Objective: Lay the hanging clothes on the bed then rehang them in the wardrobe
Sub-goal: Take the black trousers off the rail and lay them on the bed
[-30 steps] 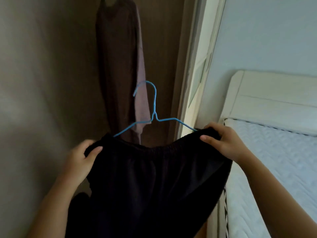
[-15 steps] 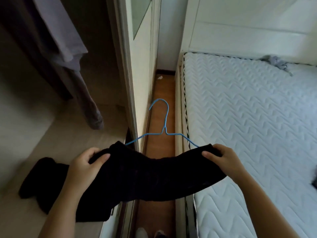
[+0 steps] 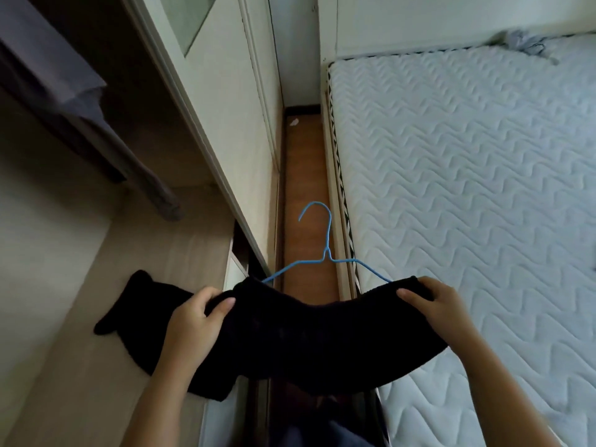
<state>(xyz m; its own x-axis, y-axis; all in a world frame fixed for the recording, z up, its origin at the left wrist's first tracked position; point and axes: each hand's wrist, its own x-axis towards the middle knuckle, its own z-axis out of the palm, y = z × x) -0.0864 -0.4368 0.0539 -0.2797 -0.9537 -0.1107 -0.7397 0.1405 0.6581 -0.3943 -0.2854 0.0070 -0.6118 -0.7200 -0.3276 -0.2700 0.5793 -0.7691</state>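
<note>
A black garment (image 3: 309, 337) hangs over a thin blue wire hanger (image 3: 325, 253), whose hook points away from me. My left hand (image 3: 200, 317) grips the garment's left end and my right hand (image 3: 432, 304) grips its right end, stretching it between them above the gap beside the bed. The white quilted mattress (image 3: 467, 188) lies to the right. A grey garment (image 3: 80, 101) hangs inside the open wardrobe at the upper left. Part of the black fabric trails onto the wardrobe floor (image 3: 96, 366).
The wardrobe's pale door frame (image 3: 206, 124) stands between wardrobe and bed. A narrow strip of wooden floor (image 3: 306, 175) runs along the bed's side. A small grey cloth (image 3: 525, 43) lies at the head of the mattress. The white headboard (image 3: 419, 17) is behind it.
My view has dropped from the wardrobe's hanging rail down to the bed and floor. The black garment on its hanger stays held in both hands and has shifted slightly toward the bed.
</note>
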